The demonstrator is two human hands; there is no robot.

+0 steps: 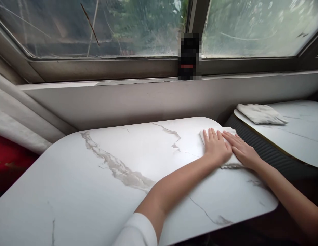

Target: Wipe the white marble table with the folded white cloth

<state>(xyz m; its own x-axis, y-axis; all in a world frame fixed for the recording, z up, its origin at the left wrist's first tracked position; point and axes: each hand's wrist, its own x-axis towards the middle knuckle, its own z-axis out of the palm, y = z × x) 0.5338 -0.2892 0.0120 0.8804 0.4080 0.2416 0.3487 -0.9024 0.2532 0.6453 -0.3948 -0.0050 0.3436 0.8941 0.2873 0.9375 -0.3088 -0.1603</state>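
Note:
A white cloth [233,161] lies spread near the right end of a white marble-patterned tabletop [97,191]. On top of it my left hand [216,145] rests flat, fingers stretched toward the window. My right hand [241,148] presses flat on the cloth just to the right, its fingers slanting up and left. The two hands touch or nearly touch. Parts of the cloth show past the fingertips and below the palms; the rest is hidden under the hands.
Another folded white cloth [261,114] sits on a second marble-patterned table [302,128] at the right. Dark ribbed material [253,140] fills the gap between the tables. A wall ledge [123,99] and window run behind. A pale curtain [20,112] hangs at left.

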